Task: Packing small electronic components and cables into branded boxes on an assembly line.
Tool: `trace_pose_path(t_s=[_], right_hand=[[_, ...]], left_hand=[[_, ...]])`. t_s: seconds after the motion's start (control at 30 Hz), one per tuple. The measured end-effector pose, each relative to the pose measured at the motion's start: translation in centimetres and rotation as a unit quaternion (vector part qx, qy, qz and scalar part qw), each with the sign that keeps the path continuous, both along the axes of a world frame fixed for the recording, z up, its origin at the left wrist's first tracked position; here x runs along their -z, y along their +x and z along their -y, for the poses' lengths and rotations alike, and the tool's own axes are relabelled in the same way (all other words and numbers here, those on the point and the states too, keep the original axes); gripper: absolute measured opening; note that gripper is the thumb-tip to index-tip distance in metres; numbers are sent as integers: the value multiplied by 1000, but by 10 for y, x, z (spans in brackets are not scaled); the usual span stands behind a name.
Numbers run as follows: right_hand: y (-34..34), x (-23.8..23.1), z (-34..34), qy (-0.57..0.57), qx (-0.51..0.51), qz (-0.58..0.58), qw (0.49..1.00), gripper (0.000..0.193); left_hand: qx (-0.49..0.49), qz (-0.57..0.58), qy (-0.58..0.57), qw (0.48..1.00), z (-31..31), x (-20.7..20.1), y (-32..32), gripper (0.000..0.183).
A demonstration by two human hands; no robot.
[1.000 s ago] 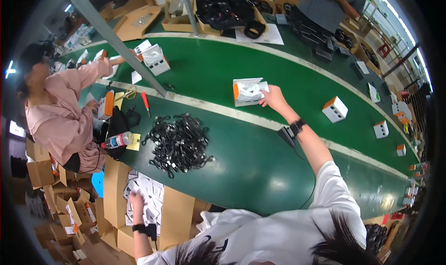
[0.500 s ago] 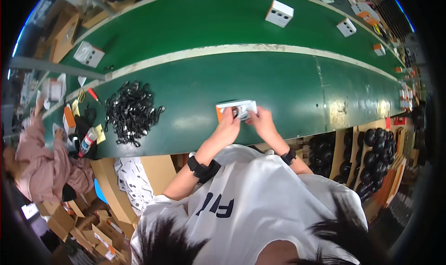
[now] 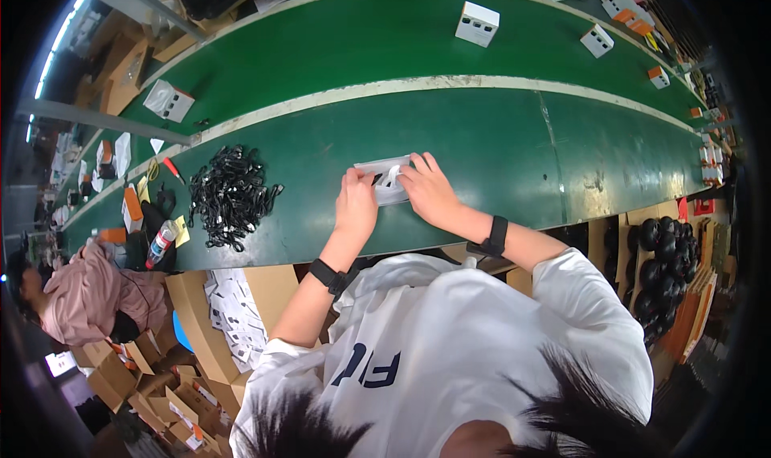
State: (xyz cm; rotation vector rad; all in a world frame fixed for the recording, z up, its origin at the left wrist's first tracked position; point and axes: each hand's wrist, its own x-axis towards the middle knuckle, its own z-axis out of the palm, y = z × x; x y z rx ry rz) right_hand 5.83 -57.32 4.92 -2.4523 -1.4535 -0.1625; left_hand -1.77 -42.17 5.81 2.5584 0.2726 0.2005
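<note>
On the near green bench in front of me is a small white box, its upper side showing dark spots and a loose white piece. My left hand is closed on the box's left end, fingertips at its edge. Bent over the right end, my right hand grips the box with its fingers at the far edge and its thumb by the white piece. Whether that piece is a flap, film or part of the contents is too small to tell. Left of my hands lies a heap of black coiled cables.
A bottle, a red-handled tool and an orange-white box lie farther left. White boxes stand on the far green strip. Cartons fill the floor at lower left, near a person in pink.
The box has turned and shifted slightly left, and its orange side no longer shows. My right hand has moved over its far right edge. The person in pink has leaned back from the bench.
</note>
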Motion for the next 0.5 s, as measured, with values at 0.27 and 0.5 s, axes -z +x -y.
trace_pose_path(t_s=[0.27, 0.5], right_hand=[[14, 18, -22, -79, -58, -7, 995, 16], [10, 38, -19, 121, 12, -104, 987, 9]], left_hand=[[-65, -53, -57, 995, 2, 25, 14, 20], [-149, -47, -171, 973, 8, 37, 15, 28]])
